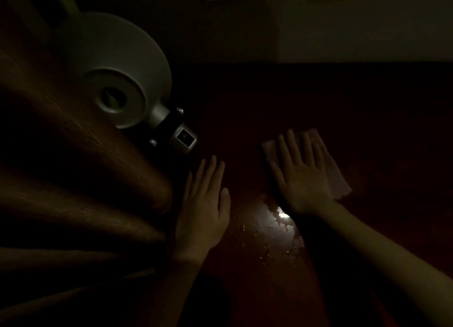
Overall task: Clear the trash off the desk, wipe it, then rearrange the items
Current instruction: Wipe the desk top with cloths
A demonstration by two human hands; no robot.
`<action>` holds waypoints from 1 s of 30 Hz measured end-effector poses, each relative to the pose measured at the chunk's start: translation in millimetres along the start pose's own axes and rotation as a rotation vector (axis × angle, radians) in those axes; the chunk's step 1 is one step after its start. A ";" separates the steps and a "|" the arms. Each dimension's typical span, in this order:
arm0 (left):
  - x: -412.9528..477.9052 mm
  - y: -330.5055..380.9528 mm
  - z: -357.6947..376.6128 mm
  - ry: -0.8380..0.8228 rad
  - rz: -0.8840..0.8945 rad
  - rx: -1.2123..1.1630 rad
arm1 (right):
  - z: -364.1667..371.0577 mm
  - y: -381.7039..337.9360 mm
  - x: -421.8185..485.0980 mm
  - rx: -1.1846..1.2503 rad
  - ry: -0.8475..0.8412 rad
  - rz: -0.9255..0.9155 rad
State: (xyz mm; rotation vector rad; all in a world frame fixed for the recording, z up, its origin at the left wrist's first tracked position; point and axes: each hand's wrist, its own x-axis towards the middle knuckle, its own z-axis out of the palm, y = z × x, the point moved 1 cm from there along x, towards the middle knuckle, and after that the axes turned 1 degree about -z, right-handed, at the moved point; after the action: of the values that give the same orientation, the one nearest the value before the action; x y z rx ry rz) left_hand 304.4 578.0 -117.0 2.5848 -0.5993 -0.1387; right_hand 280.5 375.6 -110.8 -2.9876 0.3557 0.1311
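Head view, very dim: the dark reddish desk (367, 130) fills the middle and right, running back to a pale wall. At its left rises slanted wood-grain panelling (73, 167), and in front of that a white lamp (115, 66) shows its round shade.

The 2 hands lie on the desk. The left hand (203, 204) rests flat beside the panelling, fingers straight, holding nothing; I judge it braces the person. The right hand (301, 177), further back and to the right, is spread palm down, pressing a pale wipe (335, 177) onto the surface. It looks like the wiping stage.

The wipe is oblong, its long axis running diagonally from far left to near right, and its near-right corner pokes out past the hand.

Between the wrists a wet glint (274, 218) with specks shines, probably moisture.
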 end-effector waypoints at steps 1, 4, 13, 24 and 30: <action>1.0 -1.1 -0.2 -0.005 0.007 -0.006 | 1.7 -11.7 14.4 0.010 -0.009 0.023; 1.4 -4.1 -0.2 -0.006 0.030 -0.043 | 9.7 -38.5 11.3 -0.029 -0.006 -0.104; 8.8 -4.9 -1.9 0.033 0.066 -0.159 | 2.4 -3.8 -76.2 -0.080 -0.015 -0.160; -2.6 -13.4 -1.8 0.095 0.179 -0.176 | 26.6 -45.9 -173.0 -0.041 0.004 -0.296; -37.1 -15.6 -5.9 0.133 0.155 -0.108 | 26.3 -31.8 -161.6 -0.038 0.057 -0.096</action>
State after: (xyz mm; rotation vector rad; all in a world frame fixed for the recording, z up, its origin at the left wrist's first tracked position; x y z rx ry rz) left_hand 278.3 609.1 -119.5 2.4105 -0.7194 0.0508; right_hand 129.7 446.6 -116.6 -3.0439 0.2172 0.0431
